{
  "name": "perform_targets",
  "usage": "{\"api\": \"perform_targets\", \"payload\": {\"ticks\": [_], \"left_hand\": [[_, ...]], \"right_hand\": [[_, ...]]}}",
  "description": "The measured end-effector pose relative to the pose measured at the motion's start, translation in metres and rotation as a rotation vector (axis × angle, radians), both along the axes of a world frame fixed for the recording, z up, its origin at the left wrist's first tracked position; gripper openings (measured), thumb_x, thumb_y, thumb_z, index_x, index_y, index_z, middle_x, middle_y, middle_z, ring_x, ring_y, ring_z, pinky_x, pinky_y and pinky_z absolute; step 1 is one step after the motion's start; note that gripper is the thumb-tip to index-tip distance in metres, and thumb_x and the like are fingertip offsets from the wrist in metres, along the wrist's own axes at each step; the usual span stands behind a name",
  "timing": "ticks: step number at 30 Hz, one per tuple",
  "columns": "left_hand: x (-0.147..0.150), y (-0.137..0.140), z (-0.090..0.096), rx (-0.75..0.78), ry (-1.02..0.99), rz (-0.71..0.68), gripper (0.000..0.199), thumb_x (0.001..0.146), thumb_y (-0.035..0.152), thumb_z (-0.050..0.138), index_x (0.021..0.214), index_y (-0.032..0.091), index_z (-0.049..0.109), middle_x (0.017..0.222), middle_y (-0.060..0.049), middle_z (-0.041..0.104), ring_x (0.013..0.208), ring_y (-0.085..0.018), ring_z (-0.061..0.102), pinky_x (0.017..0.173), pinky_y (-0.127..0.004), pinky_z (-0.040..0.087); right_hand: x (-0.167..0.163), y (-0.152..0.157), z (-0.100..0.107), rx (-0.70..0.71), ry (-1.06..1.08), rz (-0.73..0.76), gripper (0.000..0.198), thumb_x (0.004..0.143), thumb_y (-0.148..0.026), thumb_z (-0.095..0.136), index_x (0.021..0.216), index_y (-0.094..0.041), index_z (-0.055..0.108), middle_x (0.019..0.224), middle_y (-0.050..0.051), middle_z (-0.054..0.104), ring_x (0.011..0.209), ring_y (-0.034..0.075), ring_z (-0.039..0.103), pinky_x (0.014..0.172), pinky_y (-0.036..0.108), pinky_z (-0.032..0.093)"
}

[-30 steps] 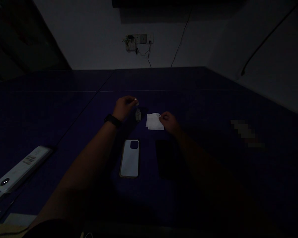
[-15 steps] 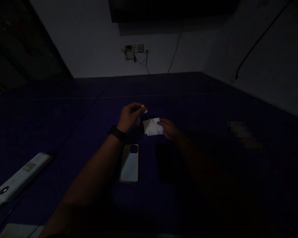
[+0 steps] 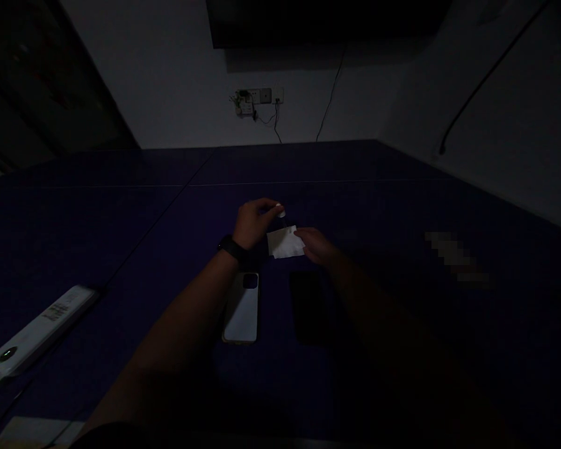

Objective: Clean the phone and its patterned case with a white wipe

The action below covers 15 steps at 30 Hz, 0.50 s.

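Observation:
My left hand (image 3: 256, 223), with a dark watch (image 3: 232, 248) on its wrist, pinches a small white rounded piece (image 3: 281, 212) between thumb and fingertips; its exact kind is too small to make out. Just below that piece, a folded white tissue (image 3: 284, 243) is gripped at its right edge by my right hand (image 3: 315, 245). Nearer to me, a pale phone case (image 3: 242, 315) with a camera cutout lies flat beside my left forearm. To its right, a dark flat slab like a phone (image 3: 308, 308) lies near my right forearm, barely visible in the dim light.
A long white power strip (image 3: 44, 327) lies on the dark blue surface (image 3: 135, 312) at the left. Wall sockets (image 3: 257, 96) with plugs and cords are at the back, below a dark screen (image 3: 327, 22). A blurred-out patch (image 3: 453, 255) covers something at the right.
My left hand has moved slightly right and down with the white piece, bringing it closer above the tissue. A small pale object behind that hand is now hidden. The right hand stays nearly still.

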State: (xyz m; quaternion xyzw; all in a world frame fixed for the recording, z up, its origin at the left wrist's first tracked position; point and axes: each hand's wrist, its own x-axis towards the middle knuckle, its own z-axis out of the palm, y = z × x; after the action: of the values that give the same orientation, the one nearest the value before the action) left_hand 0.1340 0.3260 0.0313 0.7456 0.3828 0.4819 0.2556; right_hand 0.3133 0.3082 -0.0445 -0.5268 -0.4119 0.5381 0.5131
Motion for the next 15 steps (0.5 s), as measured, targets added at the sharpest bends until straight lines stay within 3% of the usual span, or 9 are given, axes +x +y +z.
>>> {"api": "perform_targets", "payload": {"ticks": [8,15], "left_hand": [[0.009,-0.003,-0.014,-0.030,0.020,-0.015,0.012,0.090,0.030,0.070,0.088,0.021,0.078,0.091,-0.004,0.079,0.087,-0.020,0.073,0.085,-0.034,0.055],[0.004,-0.003,-0.015,-0.043,0.045,-0.015,0.015,0.091,0.034,0.070,0.092,0.022,0.078,0.093,-0.005,0.079,0.087,-0.019,0.073,0.084,-0.034,0.056]], "right_hand": [[-0.002,0.001,-0.001,0.006,0.007,0.006,0.013,0.079,-0.030,0.071,0.085,-0.018,0.072,0.067,0.005,0.072,0.071,0.022,0.070,0.067,0.032,0.053],[0.001,0.003,-0.005,-0.007,-0.012,0.005,0.026,0.094,-0.040,0.065,0.100,-0.015,0.070,0.086,0.003,0.072,0.075,0.016,0.068,0.074,0.036,0.057]]}}
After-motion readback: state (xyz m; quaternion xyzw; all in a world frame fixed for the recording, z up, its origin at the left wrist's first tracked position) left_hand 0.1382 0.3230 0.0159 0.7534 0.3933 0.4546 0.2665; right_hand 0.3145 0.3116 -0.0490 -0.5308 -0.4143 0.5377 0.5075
